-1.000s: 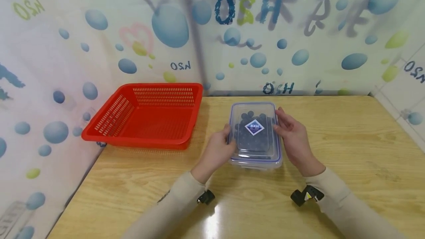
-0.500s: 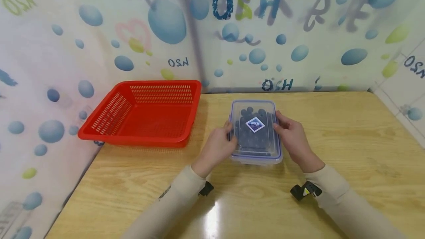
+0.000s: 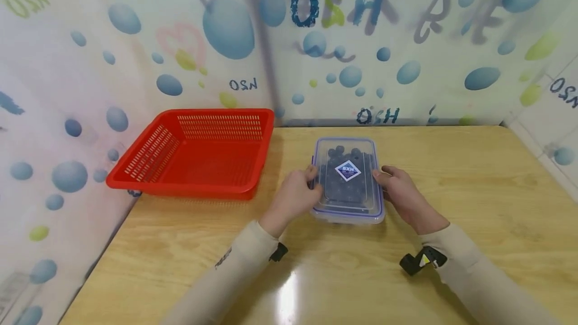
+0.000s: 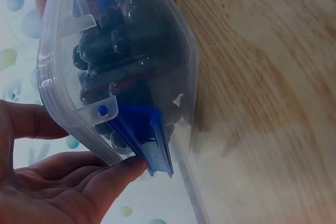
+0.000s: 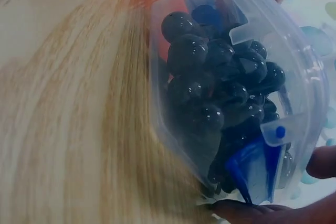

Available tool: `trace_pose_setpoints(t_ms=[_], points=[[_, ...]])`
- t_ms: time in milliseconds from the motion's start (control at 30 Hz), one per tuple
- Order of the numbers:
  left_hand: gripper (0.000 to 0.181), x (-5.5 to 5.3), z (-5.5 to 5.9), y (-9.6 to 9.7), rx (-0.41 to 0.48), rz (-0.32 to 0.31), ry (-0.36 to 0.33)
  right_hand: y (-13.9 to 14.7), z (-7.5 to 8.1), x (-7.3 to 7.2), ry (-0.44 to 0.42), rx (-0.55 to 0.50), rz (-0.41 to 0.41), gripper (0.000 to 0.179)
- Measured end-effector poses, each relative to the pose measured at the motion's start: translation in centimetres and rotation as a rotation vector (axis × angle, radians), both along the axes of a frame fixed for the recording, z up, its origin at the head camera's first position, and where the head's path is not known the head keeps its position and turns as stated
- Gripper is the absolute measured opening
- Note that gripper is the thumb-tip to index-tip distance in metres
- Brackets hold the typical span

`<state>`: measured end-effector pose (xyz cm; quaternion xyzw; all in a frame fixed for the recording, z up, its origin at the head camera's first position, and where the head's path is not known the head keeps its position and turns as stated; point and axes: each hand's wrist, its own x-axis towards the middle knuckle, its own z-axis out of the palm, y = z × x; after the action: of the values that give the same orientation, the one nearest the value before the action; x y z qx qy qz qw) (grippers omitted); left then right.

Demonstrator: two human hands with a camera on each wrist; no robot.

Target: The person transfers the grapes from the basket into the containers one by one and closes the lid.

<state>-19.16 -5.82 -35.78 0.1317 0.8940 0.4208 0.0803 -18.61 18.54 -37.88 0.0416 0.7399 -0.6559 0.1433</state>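
A clear plastic food container (image 3: pixel 331 207) with a blue-edged lid and a diamond label (image 3: pixel 347 170) sits on the table, holding several dark, shiny round fruits (image 5: pixel 189 51). At its left side, my left hand (image 3: pixel 293 195) grips the edge, thumb and fingers apart across the rim. In the left wrist view a fingertip touches a blue latch (image 4: pixel 139 129) that angles down from the rim. My right hand (image 3: pixel 406 198) holds the opposite edge, thumb at the lid. A second blue latch (image 5: pixel 257 166) shows in the right wrist view, with fingers right below it, partly cut off.
A red perforated plastic basket (image 3: pixel 194 192) stands on the wooden table (image 3: pixel 474 189) to the left of the container. Patterned curtain-like sheeting (image 3: pixel 316 89) borders the table's back and left. Both forearms wear small black wrist cameras (image 3: pixel 422 261).
My right hand's fingers have slid down the container's right side, toward me. My left hand keeps its place at the left edge. The head view has shifted slightly.
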Motion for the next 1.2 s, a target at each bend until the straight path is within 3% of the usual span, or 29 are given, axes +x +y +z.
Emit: trace_pose_setpoints(t_ms=[367,733,1200], points=[[0.051,0.2,-0.2,0.1,-0.006,0.018,0.02,-0.3,-0.2,1.0,0.055,0.11,-0.205,0.082],[0.049,0.3,-0.8,0.0,0.046,0.037,0.042,-0.9,0.0,1.0,0.151,0.077,-0.272,0.063],[0.047,0.1,-1.0,-0.4,0.106,0.011,0.022,-1.2,-0.3,0.9,0.171,0.122,-0.306,0.057]])
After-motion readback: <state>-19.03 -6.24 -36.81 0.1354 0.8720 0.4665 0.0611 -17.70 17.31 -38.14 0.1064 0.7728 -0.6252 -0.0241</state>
